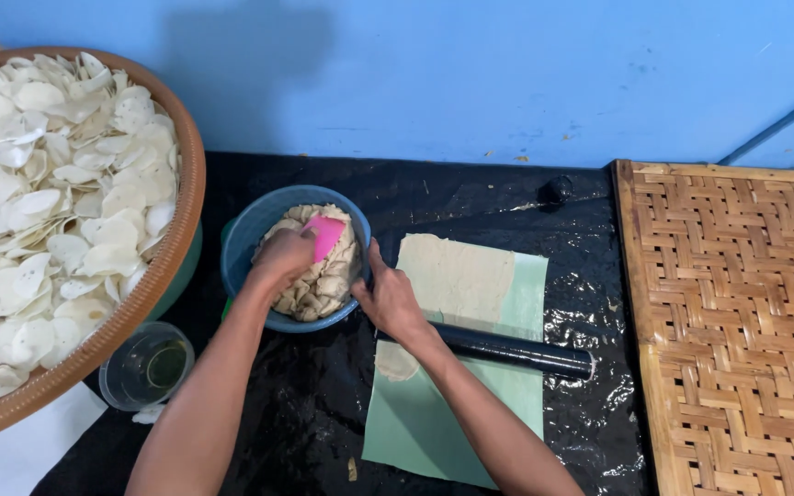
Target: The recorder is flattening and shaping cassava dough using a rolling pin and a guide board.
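The left hand (282, 257) grips a pink scraper (326, 234) and presses it into the dough (323, 276) in the blue bowl (241, 248), near the black sheet's (323, 404) back edge. The right hand (388, 298) clasps the rim, steadying it. Done well, the scraper likely cuts down firmly while the bowl stays braced, clear of the black rolling pin (516, 351) on the green mat (434, 432).

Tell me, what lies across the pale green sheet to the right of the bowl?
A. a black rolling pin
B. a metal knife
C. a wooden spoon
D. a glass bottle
A: a black rolling pin lies across the pale green sheet, beside the flattened dough and just right of the blue bowl.
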